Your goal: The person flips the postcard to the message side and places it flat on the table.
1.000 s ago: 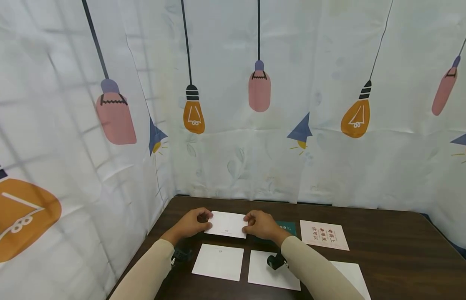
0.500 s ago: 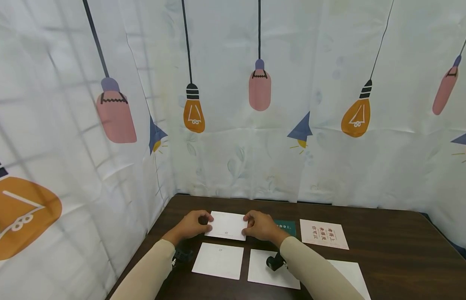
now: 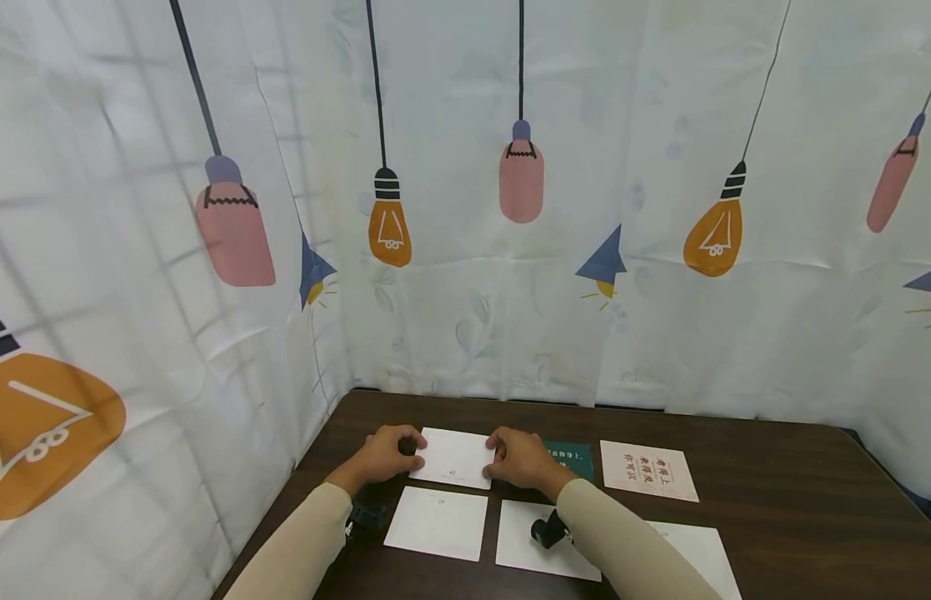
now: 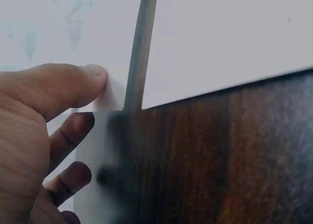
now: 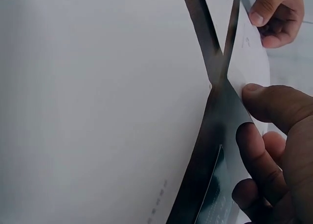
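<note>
A white card (image 3: 453,454) with a tiny print near its front edge is held between both hands at the far left of the table. My left hand (image 3: 387,454) pinches its left edge; in the left wrist view the thumb (image 4: 90,82) lies on its face near a corner. My right hand (image 3: 523,458) pinches the right edge, thumb on the face and fingers behind, as the right wrist view shows. Just in front lies another white card (image 3: 438,523). A dark green card (image 3: 573,457) with white characters is partly hidden behind my right hand.
A pale pink card (image 3: 648,471) with red characters lies right of the green one. Two more white cards, one in the middle (image 3: 521,537) and one at right (image 3: 698,554), are partly covered by my right forearm. A printed curtain (image 3: 465,333) borders the dark wooden table (image 3: 795,500).
Both hands and the white card have come slightly lower in the head view, towards the row of cards in front. More of the green card shows. The grip is unchanged.
</note>
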Motion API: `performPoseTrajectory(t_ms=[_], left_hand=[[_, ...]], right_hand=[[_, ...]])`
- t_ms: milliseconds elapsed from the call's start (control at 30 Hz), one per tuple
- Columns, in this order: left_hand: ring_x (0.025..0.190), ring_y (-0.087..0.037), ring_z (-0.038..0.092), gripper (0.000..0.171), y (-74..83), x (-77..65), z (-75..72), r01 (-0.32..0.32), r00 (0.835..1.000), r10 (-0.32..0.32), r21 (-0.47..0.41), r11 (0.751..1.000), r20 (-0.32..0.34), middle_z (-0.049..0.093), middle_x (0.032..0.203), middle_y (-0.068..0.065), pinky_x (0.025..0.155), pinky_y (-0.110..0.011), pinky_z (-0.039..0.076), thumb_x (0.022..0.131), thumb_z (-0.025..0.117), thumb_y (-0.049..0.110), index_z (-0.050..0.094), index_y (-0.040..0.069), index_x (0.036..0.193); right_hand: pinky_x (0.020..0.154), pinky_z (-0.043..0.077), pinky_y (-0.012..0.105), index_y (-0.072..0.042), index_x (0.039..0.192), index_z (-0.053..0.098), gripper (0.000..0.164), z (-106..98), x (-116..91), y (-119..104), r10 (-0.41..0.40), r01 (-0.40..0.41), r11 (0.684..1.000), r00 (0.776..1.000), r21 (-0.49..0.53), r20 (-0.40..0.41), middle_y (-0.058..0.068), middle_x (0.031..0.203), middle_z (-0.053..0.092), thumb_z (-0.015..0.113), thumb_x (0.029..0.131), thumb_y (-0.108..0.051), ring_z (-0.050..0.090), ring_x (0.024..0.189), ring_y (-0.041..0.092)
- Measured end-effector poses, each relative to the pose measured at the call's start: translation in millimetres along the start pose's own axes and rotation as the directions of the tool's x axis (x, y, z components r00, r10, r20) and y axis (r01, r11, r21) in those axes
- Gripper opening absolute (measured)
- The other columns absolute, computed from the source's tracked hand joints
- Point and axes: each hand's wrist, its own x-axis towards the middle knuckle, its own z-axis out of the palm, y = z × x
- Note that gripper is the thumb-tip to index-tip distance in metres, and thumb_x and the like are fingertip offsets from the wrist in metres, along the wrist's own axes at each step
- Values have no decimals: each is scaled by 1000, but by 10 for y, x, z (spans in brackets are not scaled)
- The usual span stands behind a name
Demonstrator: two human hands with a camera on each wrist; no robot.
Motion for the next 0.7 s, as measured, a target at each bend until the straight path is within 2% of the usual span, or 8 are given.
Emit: performPoseTrajectory(t_ms=[433,700], left_hand=[[100,-19,59,19,18,-27,22,-2,1000,2,36,999,-5,67,97,11,94,-62,29,84,84,17,73,20,100],[106,-26,51,19,74,-75,6,4,1000,-5,55,998,3,65,100,9,91,-58,29,84,85,18,73,20,98]], right_hand=[[104,33,52,-13,108,67,35,3,-13,-36,-33,33,996,999,-81,-2,-14,69,58,87,82,-26,53,68,8],[99,38,47,-14,109,69,36,5,-28,-68,-54,52,982,999,-180,-5,-16,69,55,87,82,-30,51,75,10]])
